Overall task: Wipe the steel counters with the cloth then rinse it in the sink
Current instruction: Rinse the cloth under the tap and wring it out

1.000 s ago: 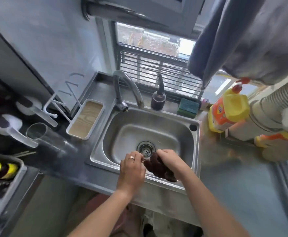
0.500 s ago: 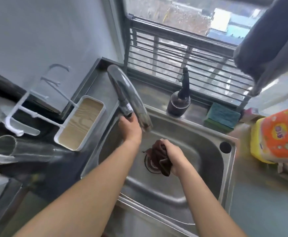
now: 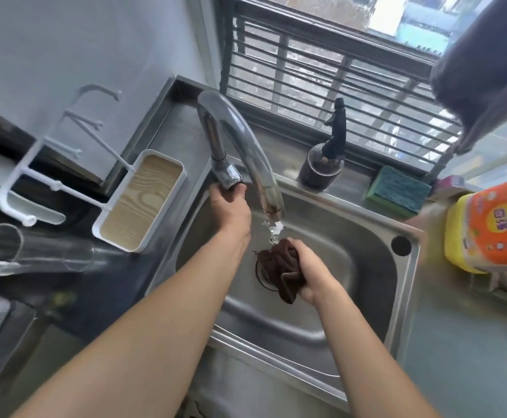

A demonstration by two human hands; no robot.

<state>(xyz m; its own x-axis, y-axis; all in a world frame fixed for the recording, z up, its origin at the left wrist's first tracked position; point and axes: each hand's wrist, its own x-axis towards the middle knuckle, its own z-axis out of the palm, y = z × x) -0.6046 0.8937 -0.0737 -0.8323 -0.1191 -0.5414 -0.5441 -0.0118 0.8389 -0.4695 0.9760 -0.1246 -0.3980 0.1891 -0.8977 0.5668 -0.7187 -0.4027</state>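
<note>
A: Steel sink (image 3: 375, 260), basin sunk into the table (image 3: 469, 351); taken as landmark. Entries run largest to smallest.

B: Tap?

A: Curved steel tap (image 3: 240, 146) rises at the sink's back left corner, spout arching over the basin. Water (image 3: 272, 233) runs from the spout.

B: Hands?

A: Left hand (image 3: 231, 206) grips the tap's base, fingers curled round it. Right hand (image 3: 309, 273) holds the cloth (image 3: 279, 267), fingers wrapped round it.

B: Cloth position?

A: Dark brown, bunched, inside the sink above the drain, directly under the stream; water lands on its top.

B: Other items?

A: Yellow-orange bottle (image 3: 493, 224) right of the sink. White tray (image 3: 139, 200) with a wood-grain floor, left of it. Dark pump bottle (image 3: 321, 164) behind the back rim. Blue-green sponge (image 3: 397, 191) behind the back right corner.
</note>
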